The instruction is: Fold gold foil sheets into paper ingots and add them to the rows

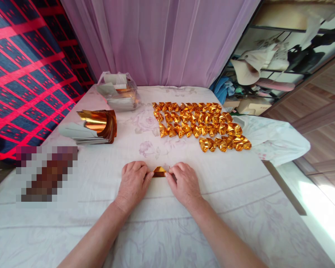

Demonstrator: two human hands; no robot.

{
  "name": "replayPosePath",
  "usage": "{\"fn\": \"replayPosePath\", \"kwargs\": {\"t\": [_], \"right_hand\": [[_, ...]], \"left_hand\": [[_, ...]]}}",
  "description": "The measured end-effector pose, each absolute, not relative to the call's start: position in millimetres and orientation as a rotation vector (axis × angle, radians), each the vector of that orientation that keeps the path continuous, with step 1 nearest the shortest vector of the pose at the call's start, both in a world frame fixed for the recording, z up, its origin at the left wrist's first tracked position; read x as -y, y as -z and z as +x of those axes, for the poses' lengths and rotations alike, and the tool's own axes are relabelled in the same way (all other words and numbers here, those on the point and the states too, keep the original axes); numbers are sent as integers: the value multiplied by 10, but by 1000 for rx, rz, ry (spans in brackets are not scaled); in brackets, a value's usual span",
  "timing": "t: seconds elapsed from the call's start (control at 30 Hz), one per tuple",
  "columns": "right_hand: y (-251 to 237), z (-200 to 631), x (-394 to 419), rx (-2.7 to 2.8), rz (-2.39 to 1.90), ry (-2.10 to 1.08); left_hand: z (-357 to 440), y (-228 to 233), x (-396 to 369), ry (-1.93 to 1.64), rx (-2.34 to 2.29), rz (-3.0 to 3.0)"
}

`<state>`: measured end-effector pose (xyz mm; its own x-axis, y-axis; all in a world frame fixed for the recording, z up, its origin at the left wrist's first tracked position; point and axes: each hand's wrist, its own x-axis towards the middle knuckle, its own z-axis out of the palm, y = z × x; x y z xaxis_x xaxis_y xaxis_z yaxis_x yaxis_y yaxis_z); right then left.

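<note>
Head view: hands (159, 182) perhaps half-hiding gold foil (159, 171)

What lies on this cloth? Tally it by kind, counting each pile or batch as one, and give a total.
Gold paper piece, pinched between left hand and right hand: 1
Batch of folded gold pieces, too crowded to count singly: 1
Stack of gold sheets: 1
Plastic bag: 1
White bundle at the right edge: 1
Total: 5

Both hands, left (133, 182) and right (184, 183), lie palm-down, fingertips nearly meeting.
</note>
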<state>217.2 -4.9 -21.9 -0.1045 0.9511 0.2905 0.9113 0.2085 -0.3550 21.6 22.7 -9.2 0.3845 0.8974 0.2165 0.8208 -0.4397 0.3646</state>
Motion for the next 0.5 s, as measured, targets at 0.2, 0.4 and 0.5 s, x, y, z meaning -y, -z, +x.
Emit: {"fn": "replayPosePath", "kwargs": {"t": [0.2,0.4,0.5], "right_hand": [[225,2147,44,1996,-1747,-113],[237,2147,35,1960,-1727,-93],[235,2146,34,1951,-1738,-88]], "left_hand": [[259,94,-196,-607,-1576,2504],[278,84,-194,-569,-1595,2556],[276,74,-199,-527,-1609,2553]]}}
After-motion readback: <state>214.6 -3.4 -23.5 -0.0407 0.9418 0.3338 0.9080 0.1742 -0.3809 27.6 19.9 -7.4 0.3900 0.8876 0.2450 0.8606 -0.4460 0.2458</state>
